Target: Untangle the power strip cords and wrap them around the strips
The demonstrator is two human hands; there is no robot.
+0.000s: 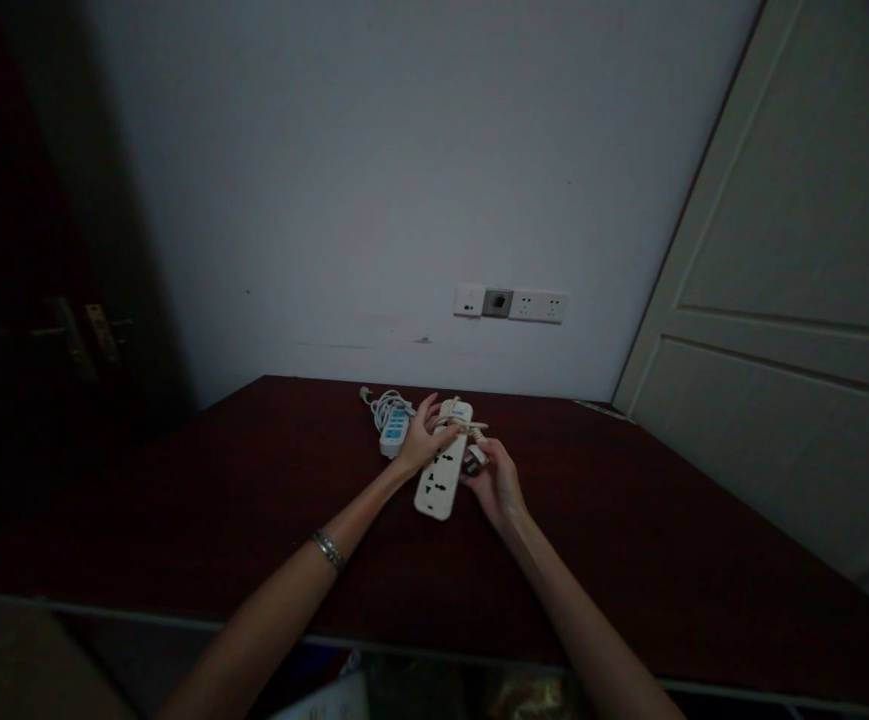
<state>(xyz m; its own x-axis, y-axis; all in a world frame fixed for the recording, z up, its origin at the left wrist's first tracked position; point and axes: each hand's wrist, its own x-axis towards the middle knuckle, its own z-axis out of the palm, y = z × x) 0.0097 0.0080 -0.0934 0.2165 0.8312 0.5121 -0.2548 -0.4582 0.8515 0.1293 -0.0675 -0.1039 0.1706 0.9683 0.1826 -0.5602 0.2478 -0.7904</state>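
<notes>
A white power strip (436,492) lies slanted in front of me, its cord (450,421) wrapped about the far end. My left hand (428,437) grips the strip from its left side, with the thumb across the top near the cord. On the strip's right, my right hand (497,482) is closed around the cord's plug (477,457), whose prongs point down and to the left. Just left of my left hand sits a second power strip (394,430) with blue socket faces, its white cord (387,405) coiled at the far end.
Both strips are on a dark red tabletop (291,480) against a pale wall (344,180). Wall sockets (539,306) sit above the table's back edge. A panelled door (794,250) stands at right; a dark door with a handle (70,335) is at left. Blurred items lie below the front edge.
</notes>
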